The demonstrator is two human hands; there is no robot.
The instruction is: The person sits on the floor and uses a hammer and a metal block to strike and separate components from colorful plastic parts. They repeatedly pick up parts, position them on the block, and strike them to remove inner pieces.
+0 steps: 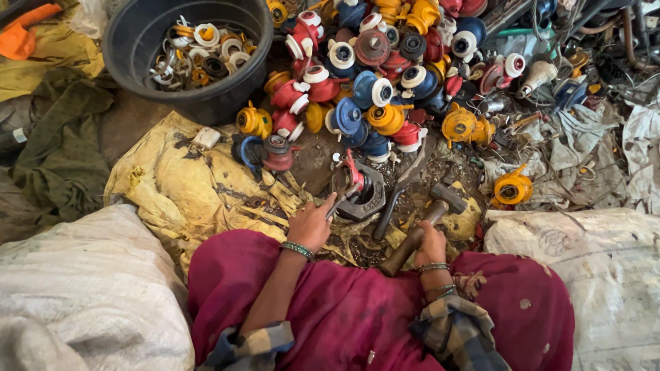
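My left hand [311, 223] grips a thin metal tool [342, 198] whose tip rests on a red part [353, 170] sitting on a heavy round metal block [369, 201]. A hammer with a wooden handle [412, 240] is held in my right hand [431, 242]; its steel head [447, 197] lies low on the ground to the right of the block. Both wrists wear bangles, and my knees in magenta cloth fill the bottom of the view.
A heap of red, blue and yellow plastic pump parts [371, 75] lies beyond the block. A black tub [196, 103] with white and yellow rings stands at upper left. White sacks [89, 288] flank me; a yellow sack [185, 178] covers the ground.
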